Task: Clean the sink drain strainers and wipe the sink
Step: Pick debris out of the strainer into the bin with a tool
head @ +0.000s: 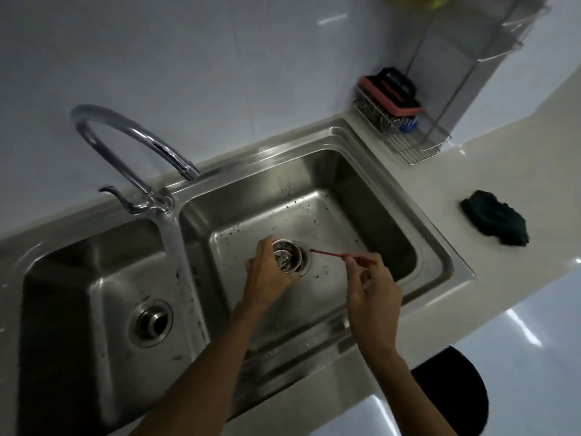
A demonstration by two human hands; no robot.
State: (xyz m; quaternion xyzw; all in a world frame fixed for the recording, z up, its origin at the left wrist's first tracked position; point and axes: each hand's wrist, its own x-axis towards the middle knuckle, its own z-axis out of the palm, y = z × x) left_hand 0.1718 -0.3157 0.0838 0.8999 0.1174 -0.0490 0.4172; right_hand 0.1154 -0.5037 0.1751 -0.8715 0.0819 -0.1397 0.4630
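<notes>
The round steel drain strainer, flecked with dark debris, sits gripped in my left hand over the right basin; my right fingers pinch a thin red stick. Dark cloth lies on the pale table.

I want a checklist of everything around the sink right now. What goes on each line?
Surface: pale countertop; double steel sink, dark specks in right basin.
Job's things: strainer basket lifted over right drain; left strainer seated; red stick; dark cloth on counter.
Clutter: wire rack holding a scrub brush.
Grippers: left hand holds basket; right hand pinches stick.
Cables: nothing seen.
Surroundings: faucet, white wall, black bin.
</notes>
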